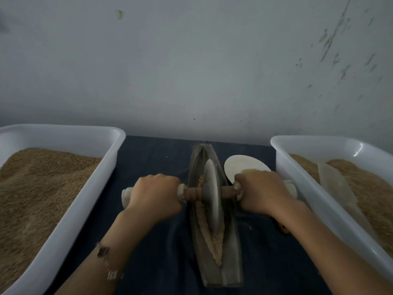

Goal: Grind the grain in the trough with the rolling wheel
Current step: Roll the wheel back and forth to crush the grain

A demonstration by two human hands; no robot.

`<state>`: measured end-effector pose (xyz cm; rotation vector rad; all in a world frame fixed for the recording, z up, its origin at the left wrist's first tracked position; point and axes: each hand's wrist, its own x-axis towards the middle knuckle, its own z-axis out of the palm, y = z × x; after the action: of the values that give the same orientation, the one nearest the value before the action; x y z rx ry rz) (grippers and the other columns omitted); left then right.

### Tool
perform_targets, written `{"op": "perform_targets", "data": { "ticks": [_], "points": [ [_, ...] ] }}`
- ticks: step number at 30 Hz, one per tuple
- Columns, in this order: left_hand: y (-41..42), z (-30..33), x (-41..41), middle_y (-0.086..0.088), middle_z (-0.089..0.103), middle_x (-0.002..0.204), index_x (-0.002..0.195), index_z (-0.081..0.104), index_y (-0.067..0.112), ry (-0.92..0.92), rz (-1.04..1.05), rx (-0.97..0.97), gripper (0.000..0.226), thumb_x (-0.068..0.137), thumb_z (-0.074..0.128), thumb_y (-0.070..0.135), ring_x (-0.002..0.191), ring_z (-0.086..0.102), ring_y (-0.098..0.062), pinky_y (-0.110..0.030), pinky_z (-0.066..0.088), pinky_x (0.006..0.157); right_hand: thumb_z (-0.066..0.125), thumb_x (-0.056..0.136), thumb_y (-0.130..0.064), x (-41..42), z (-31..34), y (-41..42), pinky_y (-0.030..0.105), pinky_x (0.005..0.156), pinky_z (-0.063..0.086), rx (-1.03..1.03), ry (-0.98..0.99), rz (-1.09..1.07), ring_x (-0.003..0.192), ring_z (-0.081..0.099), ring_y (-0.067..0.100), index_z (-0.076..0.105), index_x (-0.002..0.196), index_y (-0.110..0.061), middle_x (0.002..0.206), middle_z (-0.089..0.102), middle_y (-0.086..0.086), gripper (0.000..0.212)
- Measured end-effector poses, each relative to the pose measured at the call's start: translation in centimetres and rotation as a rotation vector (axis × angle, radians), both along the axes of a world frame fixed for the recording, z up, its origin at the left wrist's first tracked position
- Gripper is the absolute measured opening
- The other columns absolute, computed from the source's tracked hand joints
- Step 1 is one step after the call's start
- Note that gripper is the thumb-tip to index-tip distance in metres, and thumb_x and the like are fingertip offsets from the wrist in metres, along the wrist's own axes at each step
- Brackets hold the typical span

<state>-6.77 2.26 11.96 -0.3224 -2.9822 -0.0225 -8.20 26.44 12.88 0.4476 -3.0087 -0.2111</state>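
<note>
Head view: a pale stone rolling wheel (pixel 211 194) is seen standing on edge in a long, boat-shaped grey trough (pixel 214 262), roughly at mid-length, with a ridge of tan ground grain (pixel 209 231) packed along the groove on the near side of the wheel. The brown wooden axle with white end grips (pixel 192 193) is held on both sides: the left hand (pixel 155 193) is wrapped round the left grip, and the right hand (pixel 262 192) is curled round the right one.

The grinding stroke is judged to be under way. An even push or pull along the trough is called for next, with the axle kept level so the wheel stays in the groove.

The trough lies lengthwise on a dark blue cloth-covered bench (pixel 153 158). A round white disc (pixel 242 165), carrying a little meal, is seen just beyond the right hand. At the left, a white plastic tub (pixel 85 133) is heaped with brown grain; at the right, a second white tub (pixel 308 143) holds similar grain and a translucent scoop-like piece (pixel 338 188).
</note>
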Motion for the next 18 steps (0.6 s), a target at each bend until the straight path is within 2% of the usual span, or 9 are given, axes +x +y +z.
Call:
{"op": "perform_targets", "data": {
  "ticks": [4,9,15,18],
  "points": [
    [0.3,-0.2,-5.1,0.010,0.049,0.067,0.068,0.044,0.029,0.028,0.027,0.041,0.012,0.075,0.054,0.030,0.058,0.045,-0.009,-0.028,0.032,0.057,0.056,0.071,-0.039,-5.0,-0.2,-0.3,0.031,0.057,0.034,-0.029,0.075,-0.024,0.067,0.052,0.018,0.058,0.082,-0.030,0.073,0.056,-0.007,0.015],
    [0.5,0.3,-8.6,0.009,0.045,0.066,0.067,0.040,0.028,0.074,0.051,0.050,0.018,0.078,0.054,0.029,0.057,0.040,-0.011,-0.030,0.032,0.061,0.055,0.074,-0.036,-8.4,-0.3,-0.3,0.031,0.054,0.026,-0.005,0.204,-0.049,0.063,0.041,0.020,0.045,0.082,-0.027,0.078,0.059,-0.002,0.016],
    [0.7,0.1,-5.7,0.010,0.045,0.068,0.075,0.040,0.028,0.106,0.027,0.022,0.015,0.081,0.054,0.029,0.062,0.043,-0.011,-0.030,0.034,0.061,0.058,0.074,-0.035,-5.3,-1.1,-0.3,0.028,0.049,0.020,-0.043,0.236,-0.061,0.057,0.037,0.015,0.037,0.077,-0.027,0.075,0.058,-0.004,0.022],
    [0.8,0.2,-1.9,0.010,0.045,0.073,0.079,0.039,0.027,0.140,-0.002,-0.029,0.014,0.082,0.052,0.030,0.066,0.044,-0.013,-0.028,0.033,0.062,0.055,0.077,-0.037,-1.6,-1.0,-0.1,0.028,0.052,0.027,-0.063,0.163,-0.063,0.061,0.041,0.015,0.037,0.079,-0.028,0.073,0.052,-0.005,0.020]
  ]
}}
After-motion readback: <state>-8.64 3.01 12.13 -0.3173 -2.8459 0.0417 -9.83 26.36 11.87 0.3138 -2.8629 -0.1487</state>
